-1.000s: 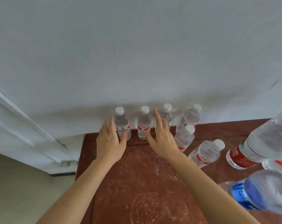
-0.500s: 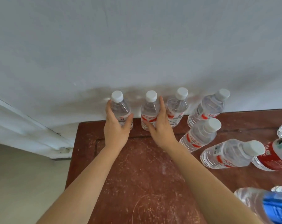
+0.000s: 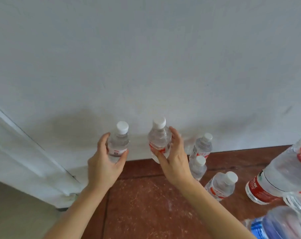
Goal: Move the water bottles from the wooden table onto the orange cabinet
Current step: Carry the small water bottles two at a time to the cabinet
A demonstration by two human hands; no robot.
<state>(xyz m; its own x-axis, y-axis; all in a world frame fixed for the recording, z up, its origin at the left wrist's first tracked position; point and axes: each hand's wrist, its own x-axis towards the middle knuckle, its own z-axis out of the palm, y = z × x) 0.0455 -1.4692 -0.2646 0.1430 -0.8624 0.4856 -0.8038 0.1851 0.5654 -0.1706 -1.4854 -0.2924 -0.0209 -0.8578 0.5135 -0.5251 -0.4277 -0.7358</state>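
Both hands have closed and lifted since a moment ago, when they were only reaching in among the row at the wall. Now the left hand is wrapped round one small bottle, thumb on one side and fingers on the other, and the right hand is clamped on a second bottle the same way; both bottles are upright and appear raised clear of the tabletop, caps up, probably so one trip carries two. Just to the right, three more small bottles wait near the wall, with larger red-labelled bottles and a blue-labelled one at the right edge. No orange cabinet is in view, so the carry there is yet to come.
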